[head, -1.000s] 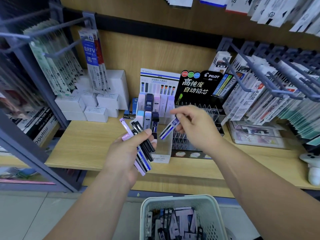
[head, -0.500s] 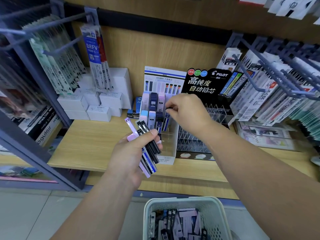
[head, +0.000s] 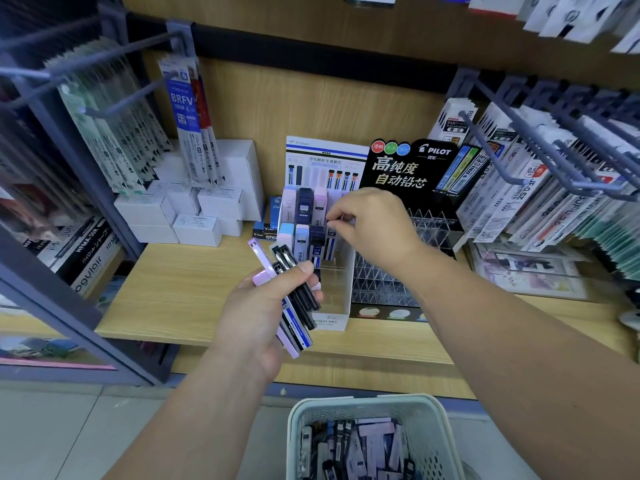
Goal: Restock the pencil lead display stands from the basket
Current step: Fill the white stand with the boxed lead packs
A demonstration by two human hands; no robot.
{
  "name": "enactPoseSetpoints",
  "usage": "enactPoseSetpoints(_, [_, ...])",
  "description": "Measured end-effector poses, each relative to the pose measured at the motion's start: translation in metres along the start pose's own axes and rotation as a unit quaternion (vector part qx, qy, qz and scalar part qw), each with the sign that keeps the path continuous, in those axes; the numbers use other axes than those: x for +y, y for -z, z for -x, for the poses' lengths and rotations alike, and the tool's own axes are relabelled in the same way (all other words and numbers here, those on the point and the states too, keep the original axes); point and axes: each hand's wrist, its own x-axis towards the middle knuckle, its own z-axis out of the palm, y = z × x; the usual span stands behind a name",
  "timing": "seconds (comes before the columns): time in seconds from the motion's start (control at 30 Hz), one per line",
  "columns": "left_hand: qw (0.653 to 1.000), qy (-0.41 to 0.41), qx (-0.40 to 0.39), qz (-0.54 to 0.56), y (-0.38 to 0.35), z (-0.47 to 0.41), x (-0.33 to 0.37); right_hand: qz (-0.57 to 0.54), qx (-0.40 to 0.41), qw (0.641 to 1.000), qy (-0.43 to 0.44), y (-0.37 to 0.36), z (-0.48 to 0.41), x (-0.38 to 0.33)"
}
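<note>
The left hand (head: 258, 317) grips a fanned bundle of lead cases (head: 294, 296), thumb across them, before the white display stand (head: 341, 271). The right hand (head: 372, 226) pinches 1 blue-and-white case (head: 331, 242) upright in that stand, beside the black Pilot stand (head: 408, 168). The basket (head: 367, 407) sits below.

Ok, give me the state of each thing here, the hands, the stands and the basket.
left hand, grips a bundle of lead cases.
right hand, pinches the top of a single lead case.
single lead case, upright in the white stand.
white stand, back rows filled, front empty.
Pilot stand, visible clear slots look empty.
basket, partly full of loose cases.
</note>
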Motion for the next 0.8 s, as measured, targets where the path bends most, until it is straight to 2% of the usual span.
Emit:
enactPoseSetpoints(0.2, [1.000, -0.003, 0.000, 0.002, 0.000, 0.001, 0.000, 0.031, -0.011, 0.999, 0.027, -0.011, 0.007, 0.008])
enactPoseSetpoints(0.37, [1.000, -0.004, -0.015, -0.002, 0.001, 0.002, 0.000, 0.016, 0.035, 0.999, 0.021, -0.018, 0.012, 0.009])
enactPoseSetpoints(0.43, [1.000, -0.003, -0.026, -0.007, 0.001, 0.001, 0.000, -0.020, 0.038, 0.999, 0.004, -0.014, 0.019, -0.001])
enactPoseSetpoints(0.47, [0.999, -0.002, -0.033, -0.012, 0.000, 0.001, 0.000, -0.073, 0.022, 0.997, -0.031, -0.009, 0.024, -0.009])
enactPoseSetpoints(0.5, [0.999, -0.001, -0.040, -0.020, 0.000, 0.001, 0.000, -0.152, -0.008, 0.985, -0.085, -0.003, 0.029, -0.019])
enactPoseSetpoints(0.53, [0.998, -0.001, -0.048, -0.029, 0.000, 0.001, -0.001, -0.256, -0.047, 0.955, -0.143, 0.005, 0.033, -0.029])
enactPoseSetpoints(0.6, [0.997, -0.004, -0.062, -0.044, -0.003, 0.002, -0.002, -0.426, -0.115, 0.867, -0.230, 0.017, 0.040, -0.044])
enactPoseSetpoints(0.63, [0.997, -0.008, -0.068, -0.048, -0.004, 0.002, -0.003, -0.467, -0.136, 0.836, -0.253, 0.021, 0.044, -0.048])
enactPoseSetpoints(0.67, [0.996, -0.012, -0.073, -0.050, -0.005, 0.003, -0.004, -0.480, -0.146, 0.823, -0.267, 0.024, 0.046, -0.050])
enactPoseSetpoints(0.8, [0.995, -0.026, -0.073, -0.059, -0.007, 0.004, -0.007, -0.443, -0.160, 0.832, -0.294, 0.030, 0.048, -0.053])
